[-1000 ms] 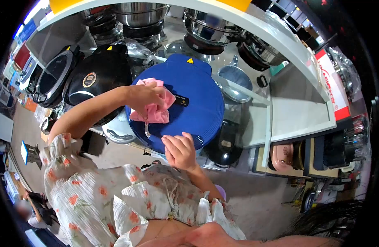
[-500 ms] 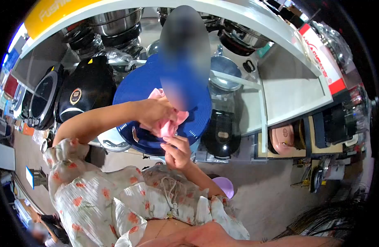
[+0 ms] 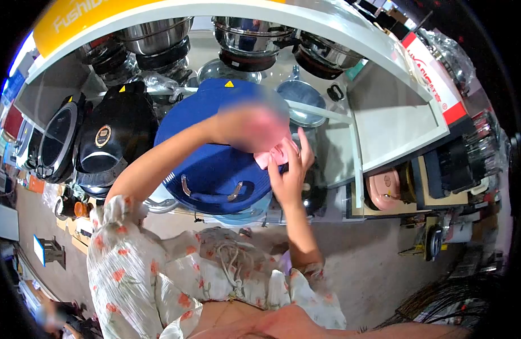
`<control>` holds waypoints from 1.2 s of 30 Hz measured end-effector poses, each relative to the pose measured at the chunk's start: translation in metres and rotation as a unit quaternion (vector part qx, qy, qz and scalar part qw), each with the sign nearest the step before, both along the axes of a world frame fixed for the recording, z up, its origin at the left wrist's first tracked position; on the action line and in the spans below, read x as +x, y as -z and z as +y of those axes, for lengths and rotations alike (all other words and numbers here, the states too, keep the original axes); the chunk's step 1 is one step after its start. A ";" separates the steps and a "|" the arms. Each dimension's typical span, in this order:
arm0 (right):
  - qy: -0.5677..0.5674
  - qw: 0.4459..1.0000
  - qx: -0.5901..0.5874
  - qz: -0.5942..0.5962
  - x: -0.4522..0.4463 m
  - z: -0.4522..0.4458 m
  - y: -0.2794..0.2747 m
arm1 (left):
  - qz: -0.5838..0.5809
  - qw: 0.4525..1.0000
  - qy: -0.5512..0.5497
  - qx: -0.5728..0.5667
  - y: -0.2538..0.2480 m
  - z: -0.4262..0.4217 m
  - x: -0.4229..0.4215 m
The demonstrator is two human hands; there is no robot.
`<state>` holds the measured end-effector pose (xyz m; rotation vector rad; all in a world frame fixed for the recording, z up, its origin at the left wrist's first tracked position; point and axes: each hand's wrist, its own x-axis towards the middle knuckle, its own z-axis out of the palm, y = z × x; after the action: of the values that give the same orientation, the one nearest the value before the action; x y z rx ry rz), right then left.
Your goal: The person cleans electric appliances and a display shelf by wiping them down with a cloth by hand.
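A large blue electric griddle (image 3: 198, 164) with a ridged rim and a front handle sits on the shelf before me. Over its right side, my left hand (image 3: 238, 123) is on a pink cloth (image 3: 264, 160); a blurred patch covers its fingers, with pink showing through. On the right rim, my right hand (image 3: 291, 165) pinches the cloth's edge between thumb and forefinger, the other fingers raised. Part of the cloth is hidden by the blur.
Black electric griddles (image 3: 116, 135) stand to the left. Behind are steel pots (image 3: 246, 37) and a glass-topped pan (image 3: 300, 101). A white shelf frame (image 3: 356, 152) rises at right, near a pink appliance (image 3: 383, 189). Another person (image 3: 57, 319) is at lower left.
Both hands and the pink cloth have moved from the griddle's middle to its right side. The front handle now shows fully. My right hand has risen and its upper fingers have spread.
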<state>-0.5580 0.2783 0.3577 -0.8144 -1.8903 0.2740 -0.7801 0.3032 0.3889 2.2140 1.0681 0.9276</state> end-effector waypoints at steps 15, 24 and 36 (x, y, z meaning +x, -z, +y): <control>-0.020 0.969 -0.034 -0.246 -0.013 0.019 0.003 | -0.095 0.817 -0.567 -0.042 0.094 -0.170 -0.057; -0.149 0.949 -0.079 -0.265 -0.006 -0.013 -0.008 | -0.384 0.754 -0.519 -0.121 0.092 -0.169 -0.048; 0.026 0.972 -0.041 -0.230 -0.002 -0.045 0.007 | -0.444 0.733 -0.495 -0.143 0.095 -0.170 -0.049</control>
<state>-0.5597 0.2330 0.3511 -1.0487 -2.2962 0.1372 -0.8287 0.1329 0.2940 0.5668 1.6596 1.8021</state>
